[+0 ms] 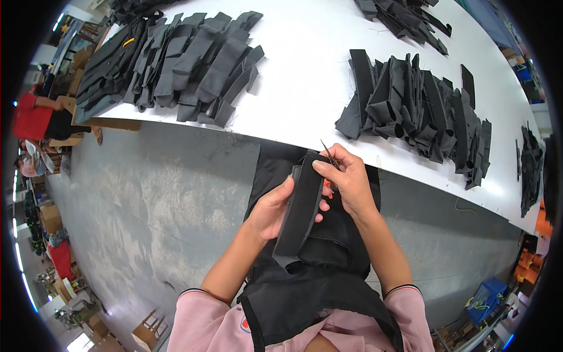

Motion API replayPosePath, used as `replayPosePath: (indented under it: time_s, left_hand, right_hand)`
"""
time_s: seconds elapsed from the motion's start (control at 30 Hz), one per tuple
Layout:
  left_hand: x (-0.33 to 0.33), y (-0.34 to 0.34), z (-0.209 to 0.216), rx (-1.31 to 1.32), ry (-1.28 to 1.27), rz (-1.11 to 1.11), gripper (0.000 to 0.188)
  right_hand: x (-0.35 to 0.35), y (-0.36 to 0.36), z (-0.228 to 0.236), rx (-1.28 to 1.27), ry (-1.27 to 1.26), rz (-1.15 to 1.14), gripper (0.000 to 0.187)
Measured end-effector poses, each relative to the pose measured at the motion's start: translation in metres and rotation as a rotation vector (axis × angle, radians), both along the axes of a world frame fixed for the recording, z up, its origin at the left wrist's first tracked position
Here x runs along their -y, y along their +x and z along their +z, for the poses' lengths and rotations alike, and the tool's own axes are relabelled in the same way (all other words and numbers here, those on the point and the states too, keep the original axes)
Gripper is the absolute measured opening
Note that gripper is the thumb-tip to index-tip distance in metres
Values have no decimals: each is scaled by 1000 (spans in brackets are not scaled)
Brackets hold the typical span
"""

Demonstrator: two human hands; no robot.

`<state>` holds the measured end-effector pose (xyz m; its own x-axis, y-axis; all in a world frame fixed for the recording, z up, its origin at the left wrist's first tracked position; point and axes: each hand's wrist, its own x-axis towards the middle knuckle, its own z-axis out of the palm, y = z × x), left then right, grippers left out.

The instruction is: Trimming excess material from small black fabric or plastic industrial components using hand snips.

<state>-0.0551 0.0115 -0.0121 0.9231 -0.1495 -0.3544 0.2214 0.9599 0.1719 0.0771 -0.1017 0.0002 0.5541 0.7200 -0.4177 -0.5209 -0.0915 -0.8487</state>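
A black fabric strip [301,202] with a dark grey backing hangs lengthwise in front of my black apron. My left hand [271,206] is closed around its left side, thumb on the edge and fingertips showing past the right edge. With thumb and fingers, my right hand [353,180] pinches the strip's upper end. Small scissors [328,189] are also tucked in that hand; a thin dark blade points up past the fingers, and an orange handle shows below them. The strip's lower end is folded open like a loop.
A white table [293,88] stands in front of me. Dark strips lie on it in a left pile [193,64], a right pile [419,105] and a far pile [407,23]. Further right is another bundle [531,170]. A person in red [32,117] is at far left.
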Motion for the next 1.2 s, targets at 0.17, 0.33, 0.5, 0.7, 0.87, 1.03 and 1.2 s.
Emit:
replayPosePath:
  time_s: [0.17,0.33,0.5,0.7,0.87,1.03,1.2]
  left_hand:
    - [0,-1,-10,72,62,60,52]
    - [1,4,-1,-25,355,87,59]
    - [7,1,7,-167,960,111,47]
    - [9,0,12,-78,1743,191,44]
    - [11,1,17,-96,1845,206,44]
    - [11,2,15,-70,1939,228,44]
    - [12,1,15,-57,2040,246,45]
  right_hand:
    - [9,-26,4,615,-172,-204,26]
    - [19,-28,19,1349,-300,-114,35]
    - [16,-24,26,1462,-387,-46,34]
    - [15,-21,24,1497,-436,-64,32]
    - [21,-23,26,1458,-406,-105,28]
    - [20,-19,18,1312,-370,-73,27]
    - [19,-20,31,1186,-291,-199,23]
